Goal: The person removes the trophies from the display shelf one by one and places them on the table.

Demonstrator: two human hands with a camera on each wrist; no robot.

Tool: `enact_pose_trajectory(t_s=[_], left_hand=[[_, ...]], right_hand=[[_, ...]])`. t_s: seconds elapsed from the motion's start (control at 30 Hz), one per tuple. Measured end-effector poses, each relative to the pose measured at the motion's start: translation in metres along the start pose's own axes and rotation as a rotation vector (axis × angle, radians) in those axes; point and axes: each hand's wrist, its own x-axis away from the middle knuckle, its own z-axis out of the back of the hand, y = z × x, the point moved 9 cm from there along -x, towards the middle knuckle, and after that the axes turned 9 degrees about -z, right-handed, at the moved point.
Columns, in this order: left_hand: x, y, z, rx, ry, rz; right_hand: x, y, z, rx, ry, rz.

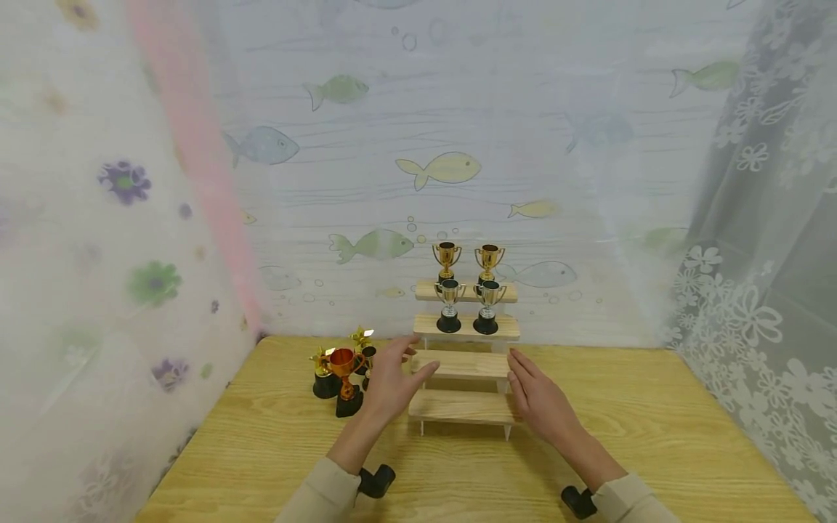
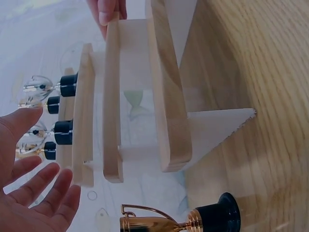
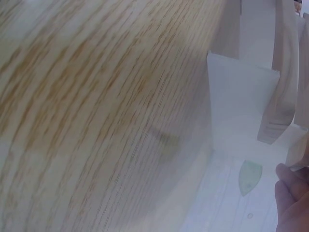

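Observation:
A wooden stepped display stand with white side supports stands on the table. Two gold trophy cups occupy its top step, and two silver trophy cups stand one step lower. My left hand hovers at the stand's left side, thumb and fingers spread with nothing between them; the left wrist view shows its fingers apart from the steps. On the other side, my right hand has extended fingers at the right end of the third step down. Those fingertips meet the wood's end in the right wrist view.
Left of the stand, a bronze trophy cup stands close to gold star trophies and a smaller cup, partly behind my left hand. A fish-patterned curtain hangs behind the wood-grain table.

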Motion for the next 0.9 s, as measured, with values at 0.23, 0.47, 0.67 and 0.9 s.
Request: enact_pose_trajectory(t_s=[0.23, 0.47, 0.67, 0.9], left_hand=[[-0.011, 0.003, -0.005, -0.024, -0.010, 0.013], [-0.022, 0.001, -0.011, -0.049, -0.024, 0.064], [-0.031, 0.002, -0.015, -0.048, -0.019, 0.047], [-0.040, 0.000, -0.021, -0.046, -0.026, 0.034]], right_hand=[[0.001, -0.001, 0.001, -0.001, 0.004, 0.005], [0.001, -0.001, 0.000, -0.005, -0.003, 0.008], [0.001, 0.000, -0.001, -0.001, -0.004, 0.008], [0.000, 0.000, 0.000, 0.006, 0.001, 0.006]])
